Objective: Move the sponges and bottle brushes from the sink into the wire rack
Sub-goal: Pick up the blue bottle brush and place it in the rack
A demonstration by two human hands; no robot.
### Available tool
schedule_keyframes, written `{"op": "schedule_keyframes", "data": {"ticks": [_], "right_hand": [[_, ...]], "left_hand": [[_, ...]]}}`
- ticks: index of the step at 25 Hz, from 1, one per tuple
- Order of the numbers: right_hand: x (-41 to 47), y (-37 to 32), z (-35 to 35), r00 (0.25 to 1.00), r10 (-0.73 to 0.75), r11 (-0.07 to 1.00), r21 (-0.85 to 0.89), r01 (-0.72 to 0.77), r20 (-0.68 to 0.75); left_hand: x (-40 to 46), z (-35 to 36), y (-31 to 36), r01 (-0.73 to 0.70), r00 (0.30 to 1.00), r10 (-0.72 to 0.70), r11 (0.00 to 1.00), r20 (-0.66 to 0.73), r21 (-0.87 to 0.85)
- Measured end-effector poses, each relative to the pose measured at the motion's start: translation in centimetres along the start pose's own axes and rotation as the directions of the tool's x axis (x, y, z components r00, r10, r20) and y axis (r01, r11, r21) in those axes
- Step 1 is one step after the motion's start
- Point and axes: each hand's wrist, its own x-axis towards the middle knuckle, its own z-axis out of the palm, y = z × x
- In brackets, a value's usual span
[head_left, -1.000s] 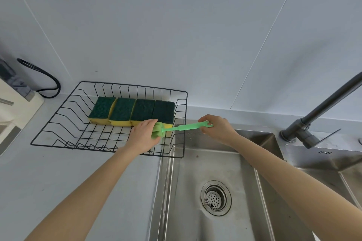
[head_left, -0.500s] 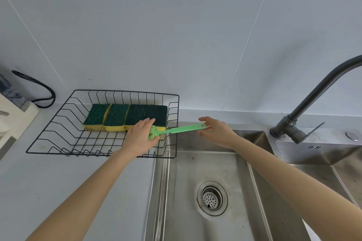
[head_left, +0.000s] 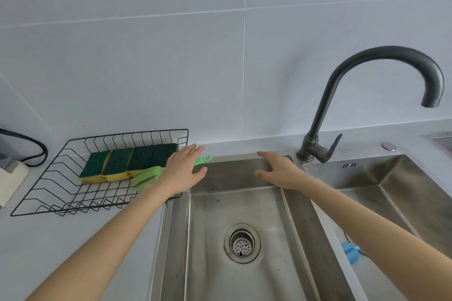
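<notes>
Several green-and-yellow sponges lie in a row at the back of the black wire rack on the counter. A green bottle brush rests across the rack's right side, its handle end sticking out over the sink. My left hand hovers open over the brush's handle, hiding its middle. My right hand is open above the back edge of the left sink basin, holding nothing. A blue brush head shows in the right basin, partly hidden by my right forearm.
A dark curved faucet stands behind the divider between the two steel basins. The drain strainer sits mid-basin. A black cable and a white appliance are at the far left. A tiled wall rises behind.
Both hands have let go of the green brush, which now lies on the rack. My right hand moved right, away from the handle. The view swung right and up, showing the faucet.
</notes>
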Motion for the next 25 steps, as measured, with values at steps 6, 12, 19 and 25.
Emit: {"op": "schedule_keyframes", "data": {"ticks": [6,12,19,25], "right_hand": [[-5.3,6.4,-2.3,0.995,0.079,0.997,0.028,-0.078,-0.060],[-10.6,14.2,-4.1,0.973,0.208,0.977,0.058,-0.203,-0.099],[-14.2,22.7,-5.0,0.946,0.320,0.947,0.056,-0.317,-0.045],[-14.3,27.1,-3.3,0.921,0.388,0.910,0.139,-0.390,0.042]], "left_hand": [[-0.1,2.4,8.0,-0.116,0.989,0.116,0.993,0.090,-0.002],[0.1,6.5,17.2,-0.300,0.942,0.299,0.954,0.154,-0.017],[0.3,11.9,25.9,-0.369,0.893,0.371,0.928,0.253,-0.059],[0.7,15.8,29.8,-0.377,0.850,0.354,0.926,0.390,-0.017]]}}
